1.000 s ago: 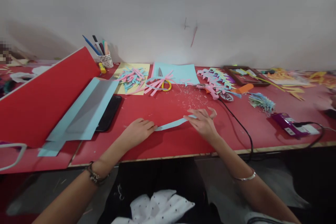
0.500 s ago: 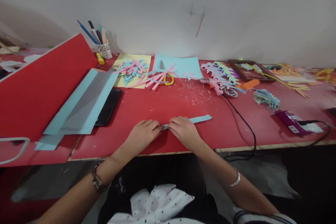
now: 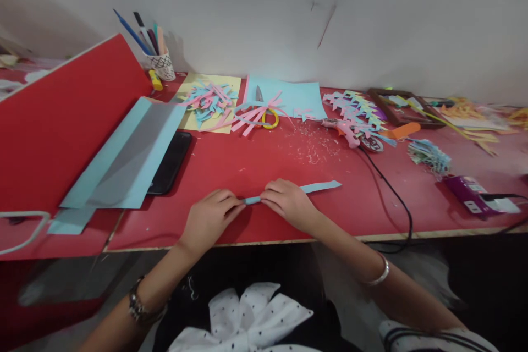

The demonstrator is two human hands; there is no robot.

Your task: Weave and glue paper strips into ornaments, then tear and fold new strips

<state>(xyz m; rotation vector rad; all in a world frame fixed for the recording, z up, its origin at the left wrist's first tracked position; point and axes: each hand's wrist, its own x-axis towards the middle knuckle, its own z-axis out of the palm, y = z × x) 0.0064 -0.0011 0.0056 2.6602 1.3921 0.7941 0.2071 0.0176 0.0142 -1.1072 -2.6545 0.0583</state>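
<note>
A narrow strip of light blue paper [image 3: 322, 186] stretches between my hands, low over the red table near its front edge. My left hand [image 3: 212, 212] pinches its left end between thumb and fingertips. My right hand [image 3: 289, 203] grips the strip further along, and the free end sticks out to the right beyond that hand. The short stretch between the hands looks narrower than the free end. What lies under the fingertips is hidden.
Blue paper sheets [image 3: 124, 159] lie at left over a black phone [image 3: 171, 165], beside a red board [image 3: 61, 137]. Behind are cut strips [image 3: 212, 99], yellow-handled scissors [image 3: 270, 119] and a pink glue gun [image 3: 346, 132], whose black cable [image 3: 388, 181] runs over the table edge. A purple power strip [image 3: 470, 195] sits right.
My hands have moved apart along the strip, baring more of the blue paper between them. The whole view has shifted slightly.
</note>
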